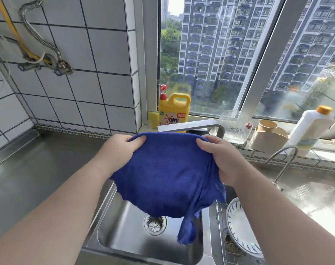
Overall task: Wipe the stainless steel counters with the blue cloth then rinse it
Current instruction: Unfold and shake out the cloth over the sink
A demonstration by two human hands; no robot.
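Observation:
The blue cloth [166, 173] hangs spread out over the left sink basin [124, 234], held up by its top edge. My left hand [122, 150] grips the cloth's upper left corner and my right hand [222, 159] grips the upper right corner. One corner of the cloth dangles down toward the basin near the drain [155, 224]. The square steel faucet spout [189, 126] sits just behind the cloth; no water is visible running. The stainless steel counter [34, 169] stretches to the left of the sink.
A yellow detergent bottle [173, 111], a clear jar [233, 127], a beige cup holder [268, 136] and a white bottle [312, 129] stand on the window ledge. A patterned bowl [239, 226] rests in the right basin. A thin curved tap [283, 161] rises at right.

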